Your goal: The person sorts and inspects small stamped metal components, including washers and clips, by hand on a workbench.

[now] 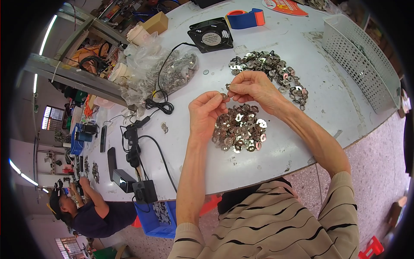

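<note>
My left hand pinches a small round metal disc between thumb and fingertips. Close beside it, my right hand grips another small metal piece, mostly covered by the fingers. Both hands meet just above the table, their fingertips nearly touching. Below them lies a heap of small slotted metal discs, some shiny and some dull brown. Beyond my right hand spreads a second heap of similar metal parts, trailing off to the right. A single small round piece lies apart, to the left of that heap.
A black fan and a blue tape dispenser stand at the back. On the right is a white perforated basket. Bags of parts, cables and adapters line the left. A co-worker sits far left.
</note>
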### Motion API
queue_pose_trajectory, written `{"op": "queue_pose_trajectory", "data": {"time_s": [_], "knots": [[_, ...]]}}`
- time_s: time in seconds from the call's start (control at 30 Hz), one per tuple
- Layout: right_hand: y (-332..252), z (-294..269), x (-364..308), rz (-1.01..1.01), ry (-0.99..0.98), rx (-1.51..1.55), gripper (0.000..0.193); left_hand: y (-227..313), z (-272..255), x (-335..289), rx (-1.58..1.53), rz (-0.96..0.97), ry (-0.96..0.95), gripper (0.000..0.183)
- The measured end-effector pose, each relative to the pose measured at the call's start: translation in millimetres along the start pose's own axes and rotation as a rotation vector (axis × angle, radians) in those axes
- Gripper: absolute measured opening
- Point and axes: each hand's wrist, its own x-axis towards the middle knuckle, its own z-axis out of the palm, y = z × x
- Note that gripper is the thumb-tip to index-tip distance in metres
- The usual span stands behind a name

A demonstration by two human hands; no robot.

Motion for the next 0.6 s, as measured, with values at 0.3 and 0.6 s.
{"op": "queue_pose_trajectory", "data": {"time_s": [0.3, 0.6], "knots": [[-1.2, -4.5, -0.2, -0.012, -0.124, -0.054, 0.012, 4.0, -4.6, 0.3, -0.231, -0.098, -0.041, 0.013], [-1.2, -0.9, -1.1, -0.123, -0.137, -0.071, 0.019, 2.5, -2.5, -0.5, -0.115, -0.032, -0.014, 0.013]]}}
